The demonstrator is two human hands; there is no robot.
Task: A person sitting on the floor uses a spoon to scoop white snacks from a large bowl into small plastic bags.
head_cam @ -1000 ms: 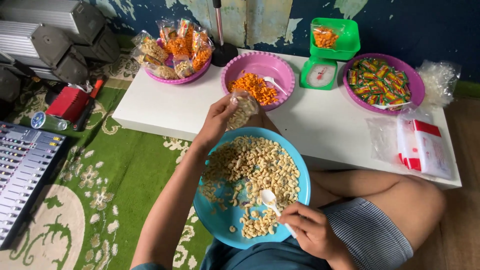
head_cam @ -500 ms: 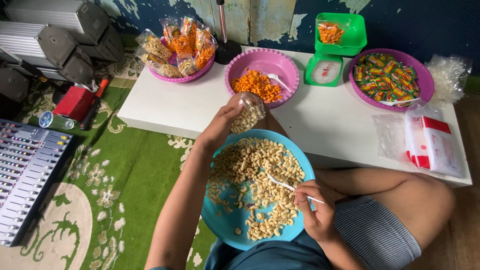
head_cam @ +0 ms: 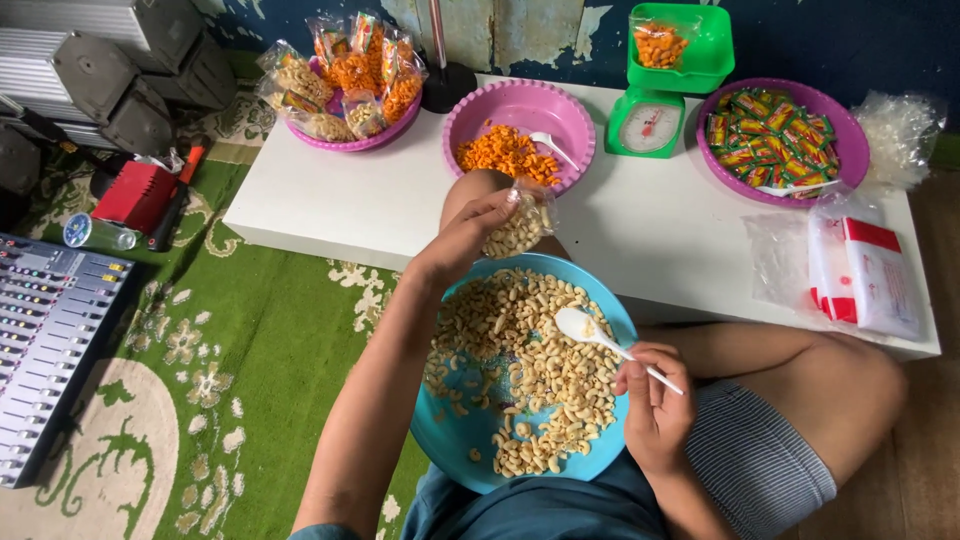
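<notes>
My left hand (head_cam: 468, 240) grips a small clear plastic bag (head_cam: 520, 224) partly filled with pale nuts, held above the far rim of a round blue tray (head_cam: 448, 440) on my lap. The tray carries a heap of the same pale nuts (head_cam: 520, 360). My right hand (head_cam: 655, 400) pinches the handle of a white plastic spoon (head_cam: 590, 329), whose bowl hovers over the nuts, below and to the right of the bag.
A low white table (head_cam: 650, 240) bears a pink bowl of orange snacks (head_cam: 513, 152), a pink bowl of filled bags (head_cam: 345, 75), a green scale (head_cam: 660, 90), a purple bowl of wrapped sweets (head_cam: 770, 140) and plastic bag packs (head_cam: 865, 275). A mixing console (head_cam: 45, 340) lies on the green carpet.
My right hand lifted the spoon out of the nuts and raised it toward the bag. My left hand moved the bag slightly to the right.
</notes>
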